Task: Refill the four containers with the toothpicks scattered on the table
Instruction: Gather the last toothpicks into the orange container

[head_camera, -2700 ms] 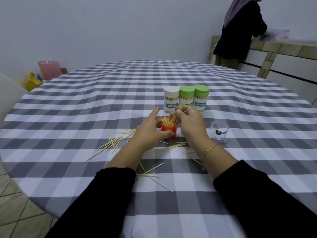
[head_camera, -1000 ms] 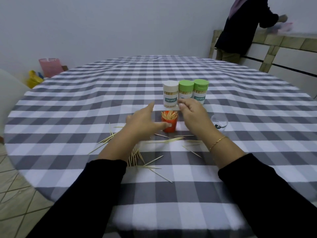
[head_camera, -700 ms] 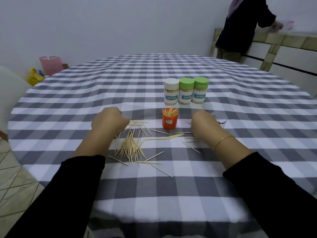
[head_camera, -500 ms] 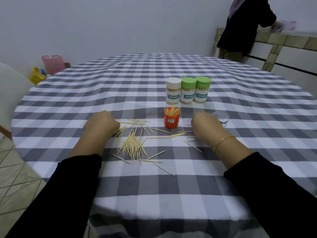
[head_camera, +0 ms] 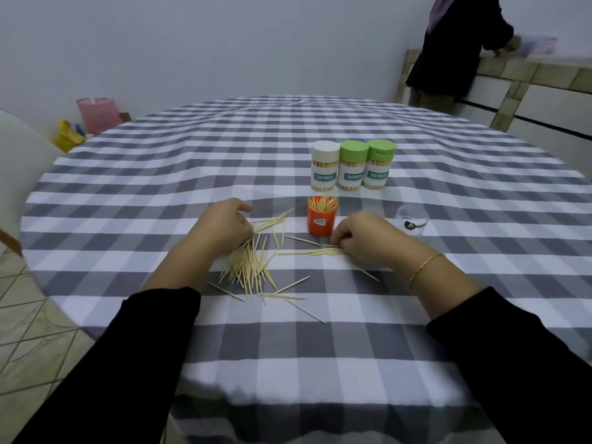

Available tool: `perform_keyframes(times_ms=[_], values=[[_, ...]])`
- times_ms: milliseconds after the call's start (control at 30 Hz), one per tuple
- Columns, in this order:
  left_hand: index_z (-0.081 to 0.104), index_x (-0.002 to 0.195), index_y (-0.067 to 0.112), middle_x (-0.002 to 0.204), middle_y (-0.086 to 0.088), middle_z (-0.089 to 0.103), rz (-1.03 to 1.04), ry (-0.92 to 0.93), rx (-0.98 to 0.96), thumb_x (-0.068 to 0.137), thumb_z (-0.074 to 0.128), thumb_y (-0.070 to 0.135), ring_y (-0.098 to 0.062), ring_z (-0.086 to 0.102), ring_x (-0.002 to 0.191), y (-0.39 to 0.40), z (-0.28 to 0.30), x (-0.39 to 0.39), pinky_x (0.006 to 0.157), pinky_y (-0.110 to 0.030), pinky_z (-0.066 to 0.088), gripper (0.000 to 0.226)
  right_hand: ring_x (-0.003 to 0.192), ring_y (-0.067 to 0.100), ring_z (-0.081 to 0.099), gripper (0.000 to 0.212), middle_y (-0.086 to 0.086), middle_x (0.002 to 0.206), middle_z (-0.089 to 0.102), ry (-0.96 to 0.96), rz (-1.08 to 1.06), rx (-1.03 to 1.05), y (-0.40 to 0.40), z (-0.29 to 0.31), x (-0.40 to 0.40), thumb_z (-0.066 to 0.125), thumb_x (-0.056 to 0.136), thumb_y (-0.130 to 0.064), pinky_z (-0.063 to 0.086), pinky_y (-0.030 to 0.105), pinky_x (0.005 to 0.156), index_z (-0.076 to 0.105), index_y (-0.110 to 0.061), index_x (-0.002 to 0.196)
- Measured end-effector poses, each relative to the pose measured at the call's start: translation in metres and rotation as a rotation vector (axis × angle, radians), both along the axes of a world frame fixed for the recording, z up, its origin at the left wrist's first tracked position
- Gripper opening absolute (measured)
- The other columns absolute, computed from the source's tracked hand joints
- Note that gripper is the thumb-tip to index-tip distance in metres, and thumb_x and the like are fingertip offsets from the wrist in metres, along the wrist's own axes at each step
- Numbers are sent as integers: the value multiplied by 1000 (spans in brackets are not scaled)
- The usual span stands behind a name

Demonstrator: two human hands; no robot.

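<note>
Resting on the desk, both hands have curled fingers: left hand grips toothpicks at the pile's top, right hand pinches a few beside the orange cup. Three capped jars stand behind.

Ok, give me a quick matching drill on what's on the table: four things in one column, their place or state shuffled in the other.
Things:
1. orange container
2. white-lidded container
3. clear lid
4. biggest toothpick pile

Place or state:
A. left end of the capped row
B. open, toothpicks sticking out
C. lying right of the right hand
D. by the left hand

Pairs: 1-B, 2-A, 3-C, 4-D
</note>
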State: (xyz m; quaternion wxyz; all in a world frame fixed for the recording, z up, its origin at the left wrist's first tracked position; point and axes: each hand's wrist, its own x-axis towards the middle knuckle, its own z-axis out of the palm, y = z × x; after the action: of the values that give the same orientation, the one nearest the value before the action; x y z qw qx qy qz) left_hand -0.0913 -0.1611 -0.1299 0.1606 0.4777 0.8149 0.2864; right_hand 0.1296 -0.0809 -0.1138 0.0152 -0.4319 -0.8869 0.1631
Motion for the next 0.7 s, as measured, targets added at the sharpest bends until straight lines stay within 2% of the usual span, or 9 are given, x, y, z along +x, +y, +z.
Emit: perform_keyframes(times_ms=[133, 233, 300, 400, 500, 633, 700], values=[[56, 129, 18, 96, 3, 66, -100, -32, 28, 90, 64, 19, -9, 60, 81, 0, -1, 9, 60, -20, 42, 39, 101, 14, 54, 28, -4, 117, 63, 9, 35, -91, -2, 7, 3, 48, 96, -12, 42, 21, 88, 71, -21, 109], [63, 122, 25, 109, 6, 59, -157, 97, 62, 90, 64, 30, -10, 54, 88, 1, -1, 20, 68, -26, 41, 32, 100, 13, 55, 27, -4, 115, 64, -14, 29, -155, 0, 14, 9, 50, 95, -17, 44, 25, 91, 68, -20, 115], [67, 117, 28, 115, 5, 55, -235, 148, 44, 90, 63, 35, -12, 52, 101, 2, 2, 28, 81, -29, 43, 28, 99, 15, 55, 30, -3, 112, 64, -74, 45, -204, 0, 18, 15, 58, 91, -24, 46, 28, 91, 65, -19, 119], [64, 122, 33, 131, 4, 52, -360, 214, -71, 88, 63, 43, -17, 46, 121, 4, 6, 38, 101, -38, 42, 35, 104, 17, 51, 50, -1, 119, 57, -233, 69, -209, -4, 24, 23, 67, 85, -33, 41, 27, 92, 54, -19, 131], [62, 125, 37, 134, 3, 52, -410, 292, -149, 87, 63, 43, -18, 46, 120, 7, 6, 42, 101, -42, 43, 39, 105, 16, 48, 58, 1, 127, 52, -264, 33, -189, -7, 27, 28, 70, 83, -32, 40, 24, 89, 48, -21, 136], [64, 122, 39, 125, 6, 57, -427, 302, -149, 87, 64, 44, -15, 48, 112, 9, 0, 42, 97, -42, 46, 36, 97, 16, 51, 37, -1, 110, 58, -223, 16, -134, -8, 26, 29, 68, 86, -23, 40, 24, 80, 60, -19, 122], [66, 119, 39, 118, 7, 59, -426, 285, -130, 87, 65, 43, -14, 49, 108, 8, -1, 42, 96, -43, 46, 32, 97, 17, 54, 28, -1, 107, 60, -194, 8, -126, -7, 24, 28, 67, 87, -19, 43, 24, 82, 64, -18, 115]])
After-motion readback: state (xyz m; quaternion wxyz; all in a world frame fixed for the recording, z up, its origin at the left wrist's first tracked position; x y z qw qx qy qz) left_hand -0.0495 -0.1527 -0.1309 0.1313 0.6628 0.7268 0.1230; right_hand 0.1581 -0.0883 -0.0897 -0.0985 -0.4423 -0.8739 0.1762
